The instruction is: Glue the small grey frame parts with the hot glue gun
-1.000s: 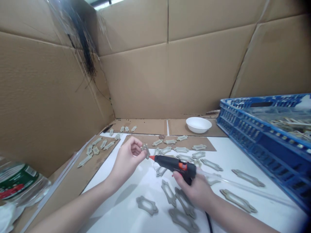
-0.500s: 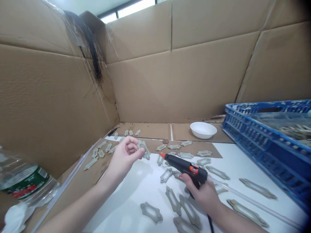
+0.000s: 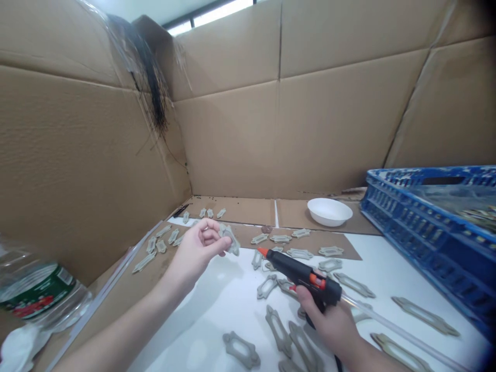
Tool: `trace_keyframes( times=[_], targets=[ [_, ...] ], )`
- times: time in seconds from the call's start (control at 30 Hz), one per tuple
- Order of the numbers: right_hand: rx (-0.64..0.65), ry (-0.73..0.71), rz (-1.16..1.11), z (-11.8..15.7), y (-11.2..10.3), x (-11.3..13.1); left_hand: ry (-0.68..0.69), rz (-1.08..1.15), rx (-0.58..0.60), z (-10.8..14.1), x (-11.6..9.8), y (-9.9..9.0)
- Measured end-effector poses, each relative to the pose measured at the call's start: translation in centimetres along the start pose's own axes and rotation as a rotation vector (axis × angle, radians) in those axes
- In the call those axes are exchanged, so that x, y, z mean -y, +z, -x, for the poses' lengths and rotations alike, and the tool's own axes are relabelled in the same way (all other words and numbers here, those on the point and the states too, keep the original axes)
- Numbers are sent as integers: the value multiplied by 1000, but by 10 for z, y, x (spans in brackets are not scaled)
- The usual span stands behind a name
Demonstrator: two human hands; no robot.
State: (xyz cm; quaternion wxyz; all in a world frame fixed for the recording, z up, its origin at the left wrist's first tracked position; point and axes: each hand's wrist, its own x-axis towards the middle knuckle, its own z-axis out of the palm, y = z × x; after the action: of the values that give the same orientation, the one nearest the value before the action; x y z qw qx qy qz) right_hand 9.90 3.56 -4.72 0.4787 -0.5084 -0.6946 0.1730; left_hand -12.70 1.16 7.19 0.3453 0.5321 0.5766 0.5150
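Between the thumb and fingers of my left hand is a small grey-green frame-shaped piece, held up above the table. My right hand is wrapped round the handle of a black hot glue gun. Its orange nozzle points left toward the held piece, with a gap between them. A clear glue stick sticks out of the gun's back. Similar pieces lie below and around the gun, among them one with an oblong opening on the white surface.
At the back stands a white bowl; a blue plastic crate is on the right. A clear bottle with a green label and white tissue are at left. Cardboard walls enclose the table. Smaller pieces lie back left.
My right hand and the glue gun have shifted slightly right and down in view, as has most of the scene on that side. My left hand stays almost the same, still holding its piece.
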Motion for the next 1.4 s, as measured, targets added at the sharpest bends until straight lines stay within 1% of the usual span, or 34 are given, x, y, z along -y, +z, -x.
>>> trace_keyframes(
  times=[0.07,0.13,0.2,0.3,0.43,0.5,0.57,0.63,0.7,0.77,0.83,0.93,1.07,1.17,1.23,1.33,1.4],
  targets=[
    [-15,-6,-6,-1,0,0,-1,-20,2,-8,2,-6],
    [-35,-6,2,-3,0,-1,-3,-32,-8,-19,3,-16],
    [-47,-12,14,-4,0,-1,-16,-68,-70,-32,4,-31],
    [-36,-16,32,-4,0,-1,-54,-205,-180,-50,8,-61],
    [-46,17,66,-2,1,-3,-74,-353,-237,-69,23,-108],
    [-31,16,52,-1,2,-5,-106,-465,-241,-74,32,-131],
    [-13,10,36,0,4,-9,-141,-651,-248,-77,40,-153],
    [-30,20,67,1,6,-14,-197,-789,-262,-78,48,-173],
    [-53,31,127,3,9,-19,-250,-827,-256,-78,54,-187],
    [-56,37,166,6,11,-23,-294,-821,-229,-78,60,-196],
    [-60,59,178,7,12,-24,-325,-805,-188,-80,65,-197],
    [-76,94,149,7,10,-21,-328,-742,-88,-85,70,-185],
    [-79,58,40,1,5,-10,-278,-634,84,-88,70,-154],
    [-12,82,-8,-4,0,-1,-230,-594,171,-87,71,-131],
    [38,98,-39,-6,-3,4,-194,-575,202,-86,75,-118],
    [34,53,-70,-7,-5,7,-154,-546,234,-92,83,-94],
    [22,11,-87,-7,-5,8,-147,-547,259,-102,90,-73]
  ],
)
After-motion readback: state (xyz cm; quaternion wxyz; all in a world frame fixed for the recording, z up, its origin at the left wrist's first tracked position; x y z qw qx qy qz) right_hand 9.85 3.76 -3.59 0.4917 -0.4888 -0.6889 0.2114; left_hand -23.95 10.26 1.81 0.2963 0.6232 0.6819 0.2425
